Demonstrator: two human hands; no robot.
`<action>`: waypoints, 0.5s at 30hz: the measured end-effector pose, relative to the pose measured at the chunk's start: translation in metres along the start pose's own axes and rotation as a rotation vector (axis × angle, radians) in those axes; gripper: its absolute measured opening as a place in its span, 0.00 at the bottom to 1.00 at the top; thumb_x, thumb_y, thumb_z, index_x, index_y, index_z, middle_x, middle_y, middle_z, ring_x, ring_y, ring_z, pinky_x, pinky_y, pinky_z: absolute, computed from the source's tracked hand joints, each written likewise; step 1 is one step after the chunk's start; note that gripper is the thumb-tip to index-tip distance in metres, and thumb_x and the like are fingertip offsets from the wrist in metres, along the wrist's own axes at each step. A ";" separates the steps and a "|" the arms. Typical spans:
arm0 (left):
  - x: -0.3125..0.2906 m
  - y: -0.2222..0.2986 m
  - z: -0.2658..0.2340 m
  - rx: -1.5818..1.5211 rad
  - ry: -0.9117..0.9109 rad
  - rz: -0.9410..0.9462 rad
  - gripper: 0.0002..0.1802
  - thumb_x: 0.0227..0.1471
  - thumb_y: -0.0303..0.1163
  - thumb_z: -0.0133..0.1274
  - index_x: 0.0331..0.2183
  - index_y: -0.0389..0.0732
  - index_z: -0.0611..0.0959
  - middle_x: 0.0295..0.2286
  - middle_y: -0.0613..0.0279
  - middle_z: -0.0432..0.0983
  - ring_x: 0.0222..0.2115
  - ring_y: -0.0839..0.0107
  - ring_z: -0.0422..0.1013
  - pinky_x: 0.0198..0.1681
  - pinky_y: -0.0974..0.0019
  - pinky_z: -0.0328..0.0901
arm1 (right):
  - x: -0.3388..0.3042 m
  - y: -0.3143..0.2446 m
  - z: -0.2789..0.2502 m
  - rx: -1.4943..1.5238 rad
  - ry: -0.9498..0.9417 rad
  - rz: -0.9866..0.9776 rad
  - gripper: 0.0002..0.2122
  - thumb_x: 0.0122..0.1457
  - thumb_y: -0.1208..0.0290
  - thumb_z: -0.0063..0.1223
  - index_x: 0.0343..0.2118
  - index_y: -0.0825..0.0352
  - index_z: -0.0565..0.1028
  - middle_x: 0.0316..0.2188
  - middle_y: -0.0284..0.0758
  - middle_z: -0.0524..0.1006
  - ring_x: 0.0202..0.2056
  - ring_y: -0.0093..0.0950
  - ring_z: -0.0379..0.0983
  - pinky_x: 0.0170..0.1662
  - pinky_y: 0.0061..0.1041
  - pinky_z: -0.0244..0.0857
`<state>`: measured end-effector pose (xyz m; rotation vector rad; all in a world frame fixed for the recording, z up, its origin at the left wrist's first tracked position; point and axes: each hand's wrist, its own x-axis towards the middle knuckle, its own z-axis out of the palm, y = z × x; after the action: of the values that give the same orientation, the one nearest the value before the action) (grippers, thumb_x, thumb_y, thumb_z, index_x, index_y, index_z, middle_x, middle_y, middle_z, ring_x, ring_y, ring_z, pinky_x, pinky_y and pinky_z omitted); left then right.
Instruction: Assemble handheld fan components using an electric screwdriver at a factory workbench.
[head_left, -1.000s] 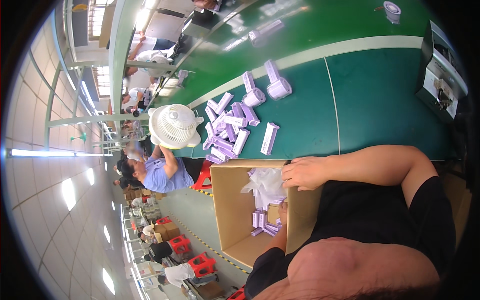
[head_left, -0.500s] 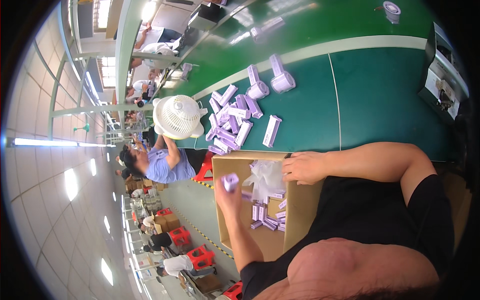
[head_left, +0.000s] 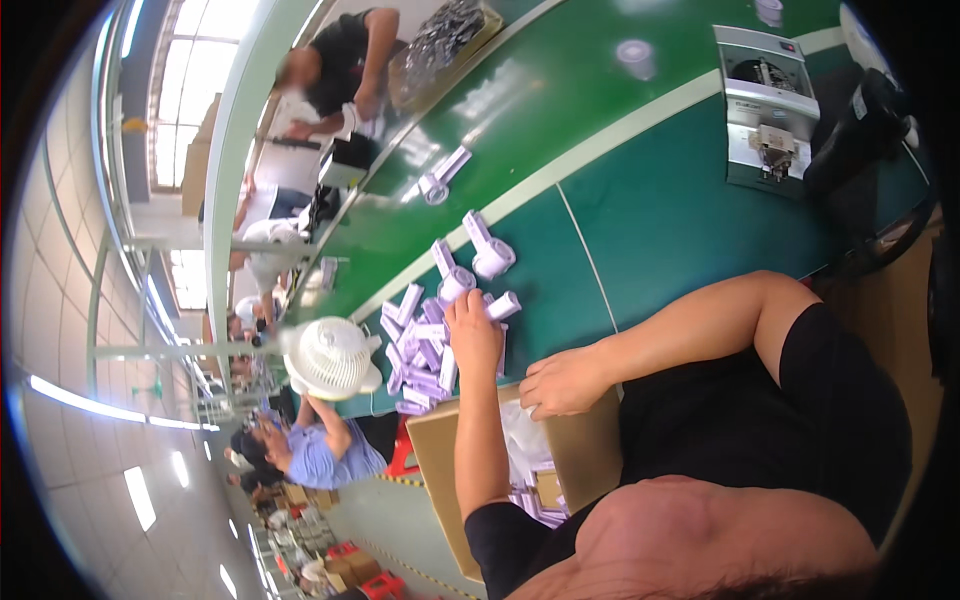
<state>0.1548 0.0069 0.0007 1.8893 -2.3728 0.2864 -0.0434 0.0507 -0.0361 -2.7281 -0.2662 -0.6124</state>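
A pile of light-purple oblong plastic pieces (head_left: pixel 425 352) lies on the green table at its near edge. Over the right side of this pile is my left hand (head_left: pixel 474 335), closed on a purple plastic piece (head_left: pixel 504 306) whose end sticks out to the right. My right hand (head_left: pixel 566 382) has its fingers curled over the rim of an open cardboard box (head_left: pixel 580 450) below the table edge. Inside the box are a crumpled clear plastic bag (head_left: pixel 522 440) and more purple pieces (head_left: pixel 535 505), partly covered by my left arm.
Two purple handheld fans (head_left: pixel 490 255) (head_left: pixel 454 279) lie beyond the pile, and another (head_left: pixel 437 184) is on the brighter green strip. A white fan (head_left: pixel 328 358) stands left. A metal device (head_left: pixel 768 110) sits far right. Co-workers sit along the left and back.
My left hand has moved from over the box up to the pile, a purple piece in it. My right hand stays at the box rim. The view has turned toward the right.
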 end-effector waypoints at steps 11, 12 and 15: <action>-0.016 0.007 -0.005 -0.262 0.406 -0.226 0.32 0.45 0.23 0.66 0.54 0.38 0.79 0.41 0.53 0.82 0.45 0.53 0.76 0.52 0.53 0.70 | -0.145 0.201 -0.187 -1.031 1.185 1.248 0.28 0.47 0.71 0.61 0.56 0.60 0.76 0.61 0.48 0.69 0.61 0.51 0.66 0.61 0.53 0.61; -0.020 -0.001 0.008 -0.469 0.555 -0.265 0.29 0.49 0.24 0.67 0.54 0.36 0.79 0.35 0.57 0.82 0.35 0.66 0.78 0.41 0.62 0.72 | -0.160 0.211 -0.190 -1.096 1.192 1.385 0.33 0.48 0.69 0.62 0.62 0.58 0.72 0.64 0.48 0.65 0.64 0.50 0.63 0.62 0.55 0.59; -0.013 0.022 -0.008 -1.370 0.268 -0.559 0.29 0.55 0.29 0.68 0.54 0.33 0.75 0.28 0.65 0.77 0.24 0.74 0.73 0.27 0.69 0.69 | -0.211 0.243 -0.175 -1.080 1.196 1.774 0.32 0.57 0.65 0.57 0.67 0.54 0.66 0.69 0.49 0.59 0.67 0.51 0.57 0.66 0.57 0.52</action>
<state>0.1358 0.0261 0.0042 1.4489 -1.1024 -0.8371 -0.2374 -0.2599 -0.0480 -1.3324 2.7636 -1.5618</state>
